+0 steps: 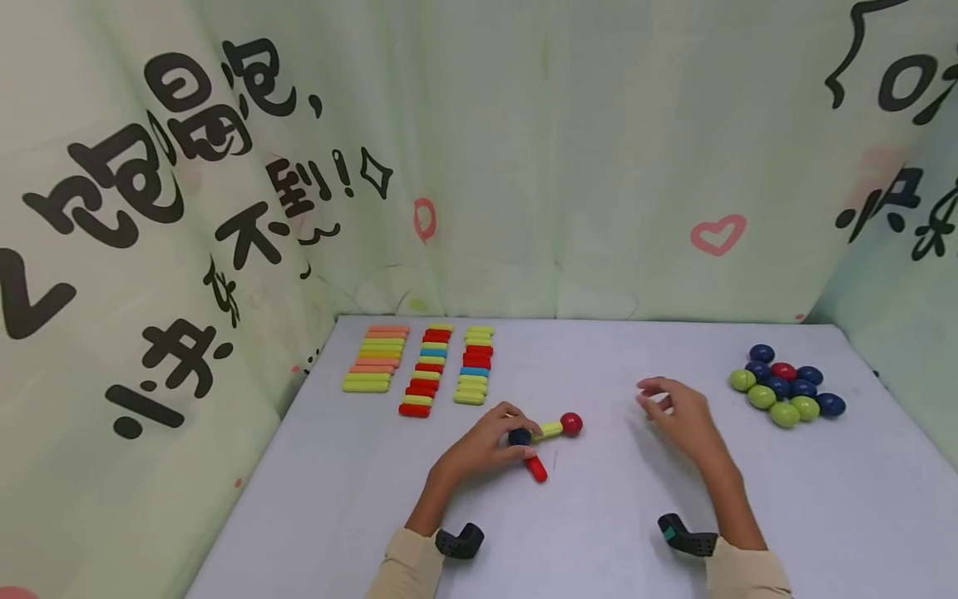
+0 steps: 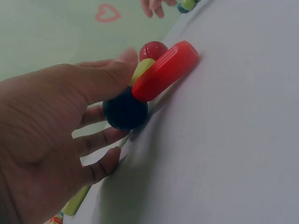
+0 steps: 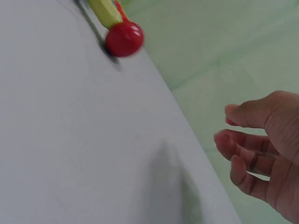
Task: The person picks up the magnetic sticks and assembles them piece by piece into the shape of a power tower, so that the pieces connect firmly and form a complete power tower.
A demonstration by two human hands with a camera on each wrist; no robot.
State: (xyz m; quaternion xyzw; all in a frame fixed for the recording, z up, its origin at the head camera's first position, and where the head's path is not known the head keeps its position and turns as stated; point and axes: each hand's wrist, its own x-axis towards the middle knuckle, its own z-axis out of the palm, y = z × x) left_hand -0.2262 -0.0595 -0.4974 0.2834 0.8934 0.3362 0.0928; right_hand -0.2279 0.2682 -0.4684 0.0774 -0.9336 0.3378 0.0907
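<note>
Head view: left hand (image 1: 482,445) grips the dark blue ball (image 1: 520,437), joined to a red stick (image 1: 535,468) and a yellow-green stick (image 1: 549,430), mid-desk (image 1: 599,516). Right hand (image 1: 677,416) hovers nearby, fingers loosely apart, holding nothing.

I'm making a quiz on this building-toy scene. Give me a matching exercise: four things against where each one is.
Things:
1. dark ball
2. red ball
3. ball pile
4. stick rows

Places:
A. far left of the table
B. far right of the table
C. under the left hand's fingers
D. at the yellow stick's far end

Pairs: 1-C, 2-D, 3-B, 4-A
</note>
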